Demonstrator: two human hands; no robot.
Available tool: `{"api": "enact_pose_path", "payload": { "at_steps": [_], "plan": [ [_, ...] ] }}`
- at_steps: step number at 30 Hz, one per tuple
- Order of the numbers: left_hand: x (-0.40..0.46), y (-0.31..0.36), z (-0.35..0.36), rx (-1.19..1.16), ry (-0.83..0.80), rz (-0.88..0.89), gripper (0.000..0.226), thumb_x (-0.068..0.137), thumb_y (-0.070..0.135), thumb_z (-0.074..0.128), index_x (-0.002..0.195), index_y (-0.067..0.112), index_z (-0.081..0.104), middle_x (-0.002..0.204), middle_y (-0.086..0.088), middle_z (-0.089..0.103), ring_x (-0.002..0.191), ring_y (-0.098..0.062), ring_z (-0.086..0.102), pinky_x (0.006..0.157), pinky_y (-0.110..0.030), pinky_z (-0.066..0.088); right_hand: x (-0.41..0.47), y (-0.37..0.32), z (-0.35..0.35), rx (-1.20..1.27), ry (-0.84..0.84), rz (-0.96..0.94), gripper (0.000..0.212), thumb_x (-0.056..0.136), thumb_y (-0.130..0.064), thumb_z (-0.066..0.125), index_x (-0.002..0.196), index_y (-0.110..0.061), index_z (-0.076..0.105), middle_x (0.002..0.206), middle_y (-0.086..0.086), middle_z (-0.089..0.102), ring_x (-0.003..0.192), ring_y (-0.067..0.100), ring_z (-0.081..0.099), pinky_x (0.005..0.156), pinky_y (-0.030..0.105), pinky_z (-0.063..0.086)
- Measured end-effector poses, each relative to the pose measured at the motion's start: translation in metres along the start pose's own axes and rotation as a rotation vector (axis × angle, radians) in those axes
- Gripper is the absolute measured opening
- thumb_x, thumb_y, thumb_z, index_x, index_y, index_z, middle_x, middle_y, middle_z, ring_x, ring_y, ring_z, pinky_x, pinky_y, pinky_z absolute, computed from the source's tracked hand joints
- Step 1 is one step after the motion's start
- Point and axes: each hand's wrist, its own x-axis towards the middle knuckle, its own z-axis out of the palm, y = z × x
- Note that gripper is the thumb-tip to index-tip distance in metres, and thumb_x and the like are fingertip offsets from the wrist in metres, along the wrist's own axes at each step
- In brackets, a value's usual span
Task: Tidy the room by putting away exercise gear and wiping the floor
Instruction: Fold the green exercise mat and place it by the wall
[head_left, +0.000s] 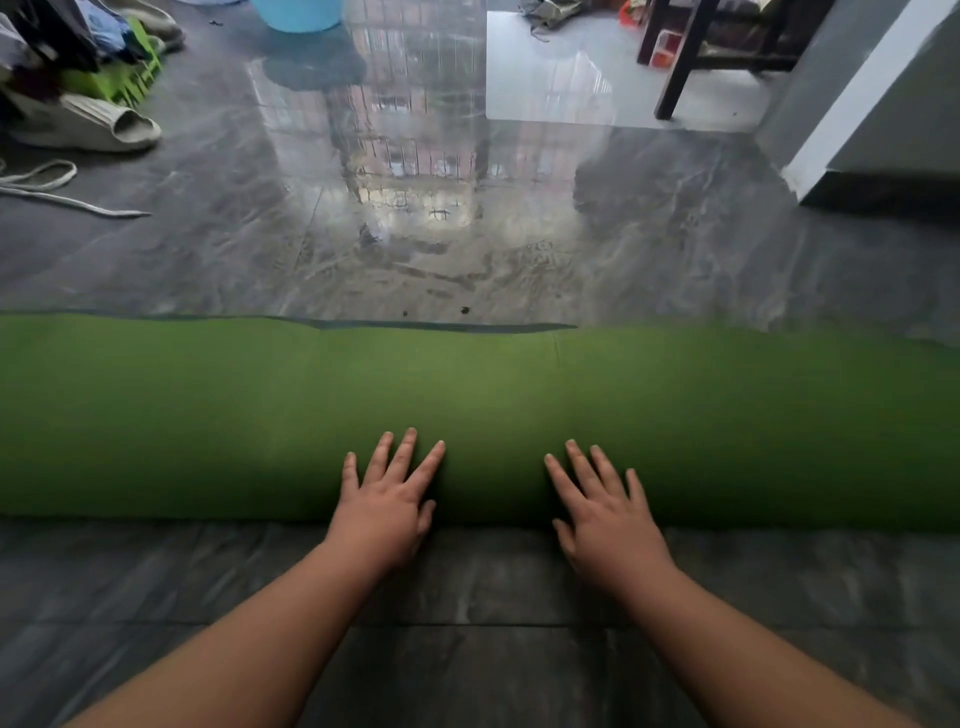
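Note:
A rolled green exercise mat (208, 415) lies across the whole width of the dark floor (467, 649), running out of view at both sides. My left hand (387, 501) rests flat on the roll's near side, fingers straight and spread. My right hand (605, 512) lies the same way about a hand's width to the right. Both palms press against the mat just above its near edge. Beyond the roll the floor is glossy and reflects a window.
A beige slipper (85, 124) and a white cord (47, 189) lie at the far left, beside a green rack (122, 83) with clothes. A blue bucket (298, 13) stands at the top. A dark table leg (685, 57) and a wall corner (841, 114) are at the right.

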Motion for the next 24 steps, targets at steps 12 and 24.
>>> {"api": "enact_pose_path", "payload": {
  "at_steps": [12, 24],
  "plan": [
    [-0.001, -0.007, 0.012, 0.000, -0.129, 0.078, 0.090, 0.090, 0.004, 0.040, 0.149, 0.052, -0.008, 0.163, 0.009, -0.018, 0.150, -0.019, -0.019, 0.112, -0.068, -0.007, 0.030, 0.012, 0.004, -0.080, -0.289, -0.036, 0.086, 0.099, -0.028, 0.048, 0.155, -0.038, -0.016, 0.164, -0.006, -0.025, 0.152, 0.026, -0.017, 0.118, 0.062, 0.004],
    [-0.026, -0.017, -0.006, 0.103, 0.079, 0.177, 0.091, 0.090, 0.019, 0.042, 0.139, 0.052, -0.027, 0.165, 0.004, -0.012, 0.151, -0.024, -0.014, 0.112, -0.069, -0.004, 0.006, 0.013, -0.022, -0.033, -0.180, -0.108, 0.078, 0.095, 0.004, 0.033, 0.159, -0.031, 0.003, 0.168, 0.004, 0.004, 0.153, 0.030, 0.010, 0.119, 0.055, 0.022]
  ]
}}
